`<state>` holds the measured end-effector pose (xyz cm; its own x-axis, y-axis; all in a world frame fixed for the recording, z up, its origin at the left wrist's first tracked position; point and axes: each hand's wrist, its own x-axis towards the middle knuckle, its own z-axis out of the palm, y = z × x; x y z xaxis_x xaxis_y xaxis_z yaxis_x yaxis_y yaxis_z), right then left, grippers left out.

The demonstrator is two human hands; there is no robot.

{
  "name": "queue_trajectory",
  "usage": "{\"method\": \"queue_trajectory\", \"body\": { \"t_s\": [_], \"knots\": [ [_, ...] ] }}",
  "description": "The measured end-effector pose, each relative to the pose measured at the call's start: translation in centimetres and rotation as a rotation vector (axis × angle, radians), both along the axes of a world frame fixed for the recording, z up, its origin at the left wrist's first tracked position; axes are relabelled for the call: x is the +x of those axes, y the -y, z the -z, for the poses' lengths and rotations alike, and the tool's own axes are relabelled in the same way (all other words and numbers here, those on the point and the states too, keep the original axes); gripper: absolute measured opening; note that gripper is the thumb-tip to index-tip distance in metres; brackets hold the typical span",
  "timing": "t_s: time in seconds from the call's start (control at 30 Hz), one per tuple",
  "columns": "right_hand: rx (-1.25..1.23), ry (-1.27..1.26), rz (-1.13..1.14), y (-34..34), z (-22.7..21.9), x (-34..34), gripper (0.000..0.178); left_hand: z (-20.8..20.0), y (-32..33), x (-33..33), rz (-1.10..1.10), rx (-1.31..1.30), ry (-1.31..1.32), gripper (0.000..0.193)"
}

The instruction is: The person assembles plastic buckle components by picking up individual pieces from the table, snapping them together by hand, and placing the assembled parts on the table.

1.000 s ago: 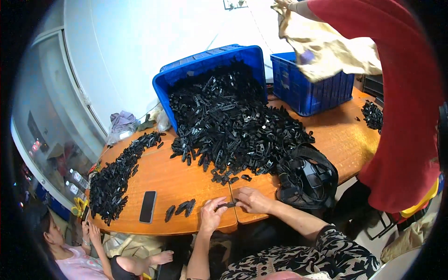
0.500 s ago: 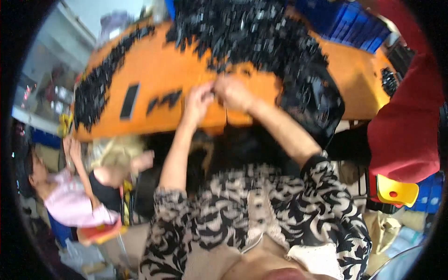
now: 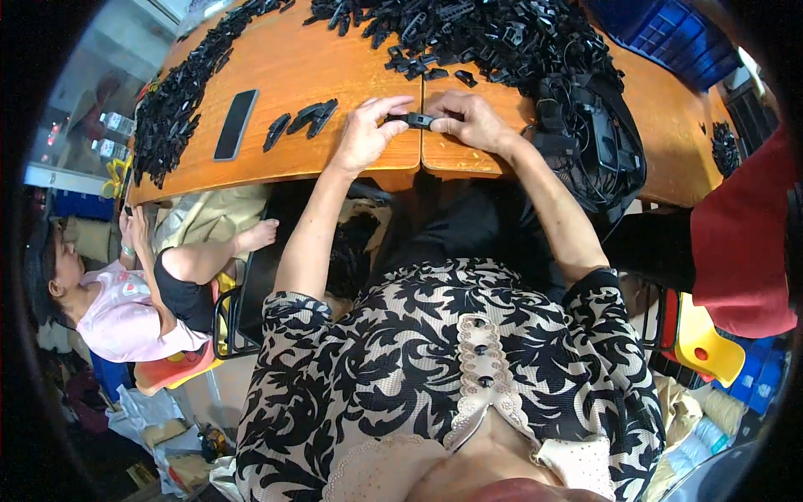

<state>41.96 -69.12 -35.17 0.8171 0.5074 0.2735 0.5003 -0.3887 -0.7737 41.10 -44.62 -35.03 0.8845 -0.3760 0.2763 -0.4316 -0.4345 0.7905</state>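
Above the table, one slim black piece

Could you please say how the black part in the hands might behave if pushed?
The black part is probably stiff, since it spans straight between left hand and right hand. It looks light, being small and thin. Its long, angular shape seems unlikely to roll.

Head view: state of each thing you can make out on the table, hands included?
Black part, held at both ends
Left hand, closed on its left end
Right hand, closed on its right end
Phone, flat, screen dark
Small pieces, loose, beside the phone
Black heap, piled loose
Long row, spread loose
Mesh bag, open or shut unclear
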Motion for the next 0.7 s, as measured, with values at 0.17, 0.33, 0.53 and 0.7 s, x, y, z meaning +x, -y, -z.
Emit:
{"method": "queue_trajectory", "body": {
  "t_s": [0.17, 0.33, 0.53, 0.7],
  "knots": [
    [-0.141, 0.465, 0.064, -4.4, -1.7, 0.3, 0.029, -1.2, -1.6, 0.9, -0.025, -0.017, 0.059, 0.042],
    [-0.141, 0.542, 0.107, -5.2, -0.3, -1.4, 0.032, 0.8, -0.4, 0.4, 0.124, -0.259, -0.016, 0.031],
    [-0.263, 0.667, 0.134, -3.2, 0.9, -3.2, 0.033, 1.8, 0.6, -0.5, 0.127, -0.163, 0.105, 0.034],
    [-0.255, 0.774, 0.148, -3.3, 0.3, -2.8, 0.029, 1.8, 0.6, 0.2, 0.122, -0.209, 0.097, 0.029]
  ]
}}
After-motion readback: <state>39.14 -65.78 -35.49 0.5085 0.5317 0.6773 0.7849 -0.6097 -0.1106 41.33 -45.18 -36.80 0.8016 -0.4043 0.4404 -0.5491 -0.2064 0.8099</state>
